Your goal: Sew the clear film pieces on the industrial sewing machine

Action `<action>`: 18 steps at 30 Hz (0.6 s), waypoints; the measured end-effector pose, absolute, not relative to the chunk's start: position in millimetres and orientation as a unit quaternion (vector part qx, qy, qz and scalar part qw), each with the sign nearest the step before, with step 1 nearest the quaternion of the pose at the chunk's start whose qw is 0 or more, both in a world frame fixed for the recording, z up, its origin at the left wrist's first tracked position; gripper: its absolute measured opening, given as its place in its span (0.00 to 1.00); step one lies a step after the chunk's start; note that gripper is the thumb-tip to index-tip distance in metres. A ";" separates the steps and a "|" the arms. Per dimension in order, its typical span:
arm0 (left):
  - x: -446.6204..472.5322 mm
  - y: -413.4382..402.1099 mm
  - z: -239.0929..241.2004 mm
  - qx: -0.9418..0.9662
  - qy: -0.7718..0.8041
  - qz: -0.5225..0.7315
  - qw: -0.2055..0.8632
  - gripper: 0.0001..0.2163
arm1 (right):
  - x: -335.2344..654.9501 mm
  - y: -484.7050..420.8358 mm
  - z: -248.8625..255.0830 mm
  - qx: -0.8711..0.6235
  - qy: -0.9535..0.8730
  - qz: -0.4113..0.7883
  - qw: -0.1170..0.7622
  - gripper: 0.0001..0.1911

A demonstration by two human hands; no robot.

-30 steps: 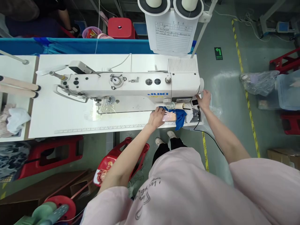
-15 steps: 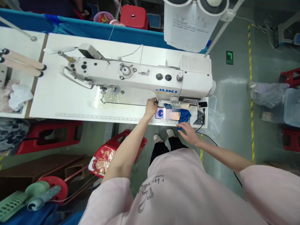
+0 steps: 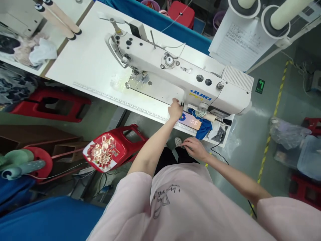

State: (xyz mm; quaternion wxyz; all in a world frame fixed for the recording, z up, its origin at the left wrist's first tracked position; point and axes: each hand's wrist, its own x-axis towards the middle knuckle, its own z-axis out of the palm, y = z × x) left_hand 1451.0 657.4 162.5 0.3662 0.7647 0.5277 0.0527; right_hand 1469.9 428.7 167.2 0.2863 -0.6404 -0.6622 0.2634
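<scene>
Here the left hand [image 3: 175,109] rests on the near edge of the white table [image 3: 87,67], at the left end of a phone [image 3: 191,121] that lies flat just under the right end of the white sewing machine [image 3: 175,75]; its fingers curl down by the phone's end, though whether they pinch it cannot be told. The right hand [image 3: 194,147] hangs free below the table edge, near the phone but apart from it, fingers loosely spread and holding nothing. A blue cloth [image 3: 204,127] lies bunched just right of the phone. A red stool [image 3: 110,150] stands on the floor to the left of the person's arm
</scene>
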 end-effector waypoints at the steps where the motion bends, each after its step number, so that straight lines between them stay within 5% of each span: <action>1: 1455.6 663.3 162.3 0.754 0.532 0.063 0.381 0.17 | 1469.4 428.6 167.6 -0.639 -0.668 0.260 0.279 0.14; 10: 1440.2 669.6 167.1 0.660 0.571 0.215 0.438 0.17 | 1461.2 470.2 151.1 -0.593 -0.731 0.237 0.242 0.15; 18: 1176.6 542.3 138.4 0.496 0.735 0.244 0.392 0.14 | 1383.6 619.7 142.2 -0.499 -0.827 0.188 0.178 0.23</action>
